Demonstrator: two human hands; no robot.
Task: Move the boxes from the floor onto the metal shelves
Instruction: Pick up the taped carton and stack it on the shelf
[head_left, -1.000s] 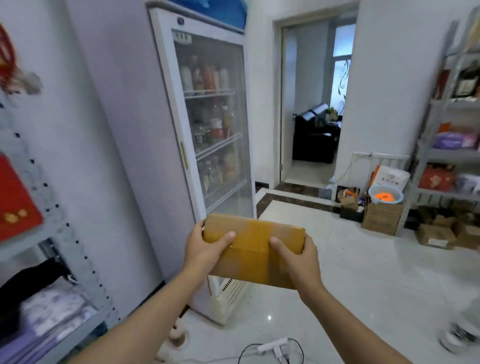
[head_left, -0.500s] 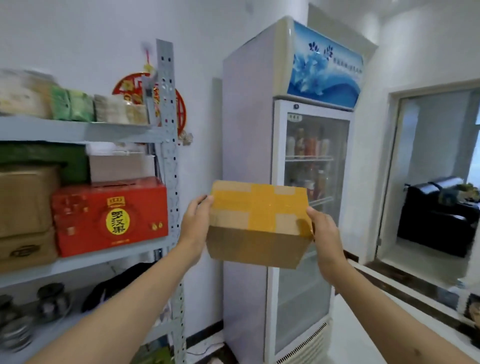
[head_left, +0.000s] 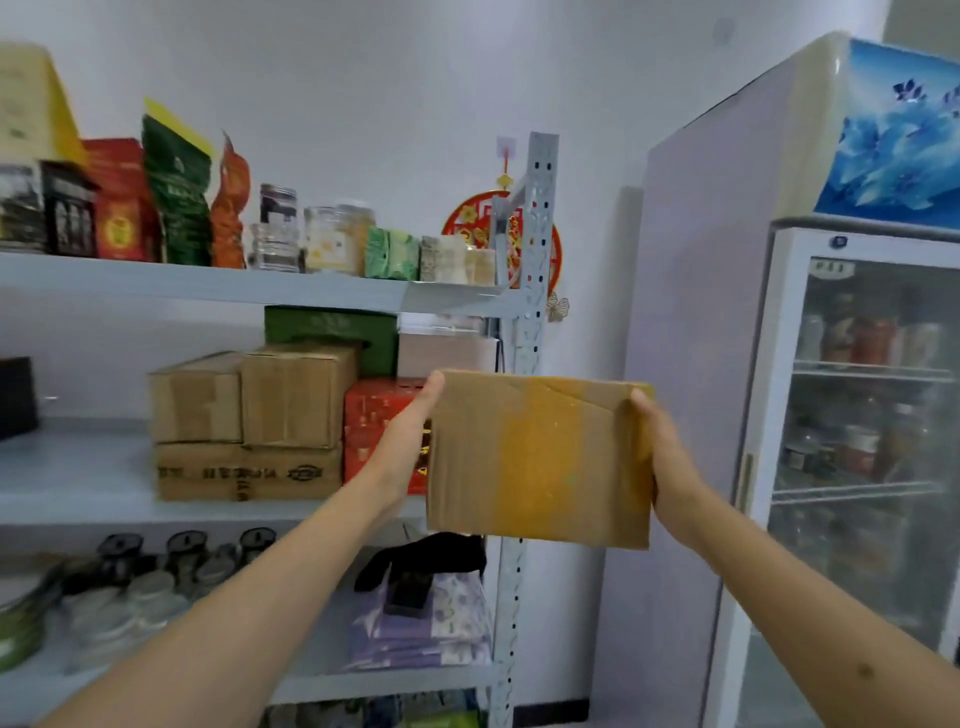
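A brown cardboard box (head_left: 540, 457) with yellow tape across it hangs in the air at chest height, its underside turned toward me. My left hand (head_left: 410, 436) grips its left edge and my right hand (head_left: 662, 457) grips its right edge. The box is level with the middle board of the grey metal shelves (head_left: 78, 499), just in front of the right upright post (head_left: 535, 249). Behind it on that board stand a red gift box (head_left: 379, 426) and stacked cardboard boxes (head_left: 249, 421).
The top board (head_left: 208, 283) carries packets, jars and small boxes. The lower board holds jars (head_left: 156, 577), folded cloth and a black item (head_left: 421, 566). A glass-door fridge (head_left: 852, 415) stands right of the shelves. The middle board's left part (head_left: 67, 467) is bare.
My view has swung further left toward the shelves. The box has tipped so its underside faces me and has come closer to the middle board. Both hands keep their hold.
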